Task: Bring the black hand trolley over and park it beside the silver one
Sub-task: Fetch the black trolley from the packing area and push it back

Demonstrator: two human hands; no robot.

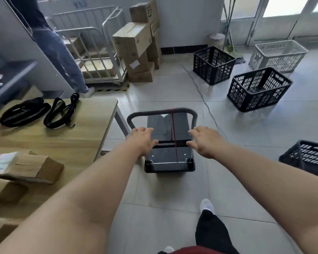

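The black hand trolley [168, 156] stands on the tiled floor straight ahead of me, its grey loop handle [162, 112] raised and a thin red line running down its deck. My left hand [142, 140] is curled around the handle's left bar. My right hand [204, 141] lies against the right bar with fingers spread. The silver trolley [77, 29], a metal cage cart with boxes in it, is parked at the back left against the wall, well apart from the black one.
A wooden table [92, 114] with black straps [61, 114] and cardboard boxes sits close on the left. A person [59, 52] stands by the silver trolley. Stacked cartons [134, 41] flank it. Black crates [213, 65] [259, 88] [308, 156], a white crate [279, 55] and a floor cable [206, 101] lie to the right.
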